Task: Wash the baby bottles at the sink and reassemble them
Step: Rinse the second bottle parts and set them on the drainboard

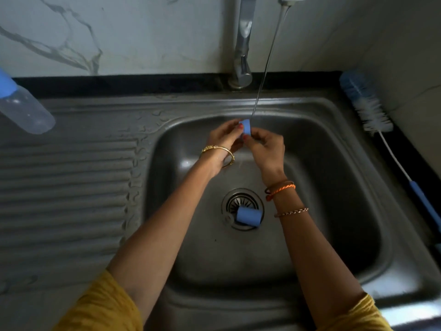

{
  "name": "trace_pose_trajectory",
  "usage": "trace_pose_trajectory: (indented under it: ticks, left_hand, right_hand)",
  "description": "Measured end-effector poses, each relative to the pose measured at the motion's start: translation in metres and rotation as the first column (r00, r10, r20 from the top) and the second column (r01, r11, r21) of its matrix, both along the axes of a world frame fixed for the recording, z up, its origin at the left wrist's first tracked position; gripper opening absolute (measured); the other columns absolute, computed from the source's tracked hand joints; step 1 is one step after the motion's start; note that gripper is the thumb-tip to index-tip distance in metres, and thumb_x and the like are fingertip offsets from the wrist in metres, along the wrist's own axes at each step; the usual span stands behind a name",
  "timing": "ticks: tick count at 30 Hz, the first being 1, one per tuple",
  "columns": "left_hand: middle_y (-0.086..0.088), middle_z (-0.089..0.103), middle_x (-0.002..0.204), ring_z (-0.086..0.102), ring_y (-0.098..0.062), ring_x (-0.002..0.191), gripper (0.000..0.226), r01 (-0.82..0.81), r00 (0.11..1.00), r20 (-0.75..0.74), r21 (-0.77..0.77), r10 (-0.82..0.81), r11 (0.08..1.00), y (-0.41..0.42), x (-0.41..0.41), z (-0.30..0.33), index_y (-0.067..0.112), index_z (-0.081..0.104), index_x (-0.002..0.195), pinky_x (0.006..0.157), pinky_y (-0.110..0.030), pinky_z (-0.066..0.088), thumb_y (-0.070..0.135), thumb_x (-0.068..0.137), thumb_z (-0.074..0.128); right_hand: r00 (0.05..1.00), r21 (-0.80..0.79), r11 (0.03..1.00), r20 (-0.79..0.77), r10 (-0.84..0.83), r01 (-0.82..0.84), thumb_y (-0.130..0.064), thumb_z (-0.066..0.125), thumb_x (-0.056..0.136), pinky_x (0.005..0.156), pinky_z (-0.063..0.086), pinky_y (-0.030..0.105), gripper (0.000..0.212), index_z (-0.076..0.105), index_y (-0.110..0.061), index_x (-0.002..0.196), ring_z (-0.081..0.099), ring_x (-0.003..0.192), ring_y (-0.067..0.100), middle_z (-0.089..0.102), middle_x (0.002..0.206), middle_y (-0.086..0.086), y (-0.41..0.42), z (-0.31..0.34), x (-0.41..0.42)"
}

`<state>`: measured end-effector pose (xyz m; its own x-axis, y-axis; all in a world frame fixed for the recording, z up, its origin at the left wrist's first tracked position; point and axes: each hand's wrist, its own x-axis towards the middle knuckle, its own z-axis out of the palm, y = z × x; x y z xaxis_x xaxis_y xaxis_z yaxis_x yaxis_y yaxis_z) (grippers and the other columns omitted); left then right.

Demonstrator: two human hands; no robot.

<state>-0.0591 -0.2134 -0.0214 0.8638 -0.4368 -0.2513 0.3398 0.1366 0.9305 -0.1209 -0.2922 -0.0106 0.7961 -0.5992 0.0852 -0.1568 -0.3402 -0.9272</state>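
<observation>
Pinching a small blue cap (246,127) (under running water), both hands.

The scene is being viewed by a single wide-angle head camera, aimed forward and steeply down from close above the stainless-steel sink basin (322,187). The ribbed steel drainboard (66,187) is being framed at left, the marbled wall tiles (119,32) along the top edge.

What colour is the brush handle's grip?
Blue, on the brush at the sink's right edge; head view.
</observation>
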Motion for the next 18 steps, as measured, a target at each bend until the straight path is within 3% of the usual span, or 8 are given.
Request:
trace_pose_trajectory:
  ticks: [3,6,8,10,12,15,18]
  left_hand:
    - [-0.005,0.063,0.074,0.063,-0.011,0.062,0.022,-0.009,0.997,-0.08,-0.047,0.005,0.999,-0.018,0.011,0.014,0.002,0.063,0.092,0.063,-0.023,0.054,0.017,0.096,0.047]
    - [-0.006,0.059,0.063,0.057,-0.008,0.035,0.03,-0.13,0.934,-0.346,-0.103,0.087,0.986,-0.027,0.023,0.031,0.009,0.054,0.074,0.036,-0.017,0.046,0.024,0.098,0.044]
    - [-0.007,0.054,0.066,0.052,-0.008,0.029,0.03,-0.143,0.913,-0.392,-0.053,0.111,0.988,-0.028,0.029,0.032,0.008,0.051,0.073,0.03,-0.013,0.038,0.024,0.098,0.044]
    - [-0.007,0.054,0.06,0.05,-0.009,0.028,0.031,-0.116,0.91,-0.405,-0.04,0.09,0.992,-0.026,0.027,0.032,0.008,0.051,0.074,0.03,-0.013,0.038,0.027,0.098,0.044]
    - [-0.006,0.057,0.056,0.053,-0.008,0.031,0.034,-0.094,0.919,-0.391,-0.087,0.053,0.992,-0.024,0.021,0.032,0.008,0.052,0.075,0.034,-0.017,0.045,0.03,0.098,0.042]
    - [-0.002,0.066,0.066,0.064,-0.009,0.057,0.031,-0.016,0.973,-0.228,-0.214,-0.033,0.977,-0.024,0.012,0.029,0.01,0.06,0.087,0.054,-0.017,0.053,0.026,0.1,0.037]
    - [-0.006,0.061,0.086,0.06,-0.013,0.078,0.031,-0.045,0.973,-0.228,-0.313,-0.029,0.949,-0.028,0.01,0.031,0.009,0.058,0.092,0.073,-0.023,0.051,0.028,0.1,0.035]
  right_hand:
    - [0.997,0.045,0.998,0.065,-0.036,0.033,-0.007,0.059,0.088,0.091,0.051,0.035,0.019,0.07,-0.005,0.103,0.066,0.094,0.018,0.07,0.095,0.006,-0.005,0.007,0.009]
    - [0.99,-0.276,0.961,0.127,0.059,-0.022,-0.007,0.06,0.086,0.088,0.042,0.028,0.024,0.068,-0.003,0.109,0.061,0.097,0.029,0.07,0.1,0.014,-0.007,0.008,0.003]
    - [0.986,-0.512,0.857,0.104,0.132,-0.06,-0.014,0.064,0.082,0.082,0.033,0.031,0.025,0.071,-0.007,0.105,0.055,0.094,0.033,0.071,0.098,0.01,-0.008,0.004,-0.003]
    - [0.991,-0.607,0.795,0.089,0.098,-0.024,-0.02,0.067,0.08,0.079,0.027,0.031,0.019,0.074,-0.013,0.097,0.053,0.093,0.029,0.073,0.093,0.002,-0.013,0.003,-0.005]
    - [0.998,-0.479,0.877,0.064,-0.001,0.032,-0.017,0.067,0.082,0.084,0.031,0.029,0.014,0.075,-0.014,0.094,0.053,0.097,0.027,0.072,0.091,0.002,-0.014,0.006,0.0]
    - [0.987,-0.074,0.987,0.084,-0.134,0.14,-0.016,0.064,0.085,0.089,0.048,0.039,0.014,0.074,-0.009,0.092,0.063,0.091,0.021,0.072,0.089,0.009,-0.01,0.021,0.014]
    - [0.983,-0.057,0.986,0.107,-0.149,0.155,-0.02,0.065,0.085,0.085,0.05,0.043,0.014,0.075,-0.011,0.09,0.066,0.085,0.02,0.072,0.085,0.007,-0.006,0.032,0.022]
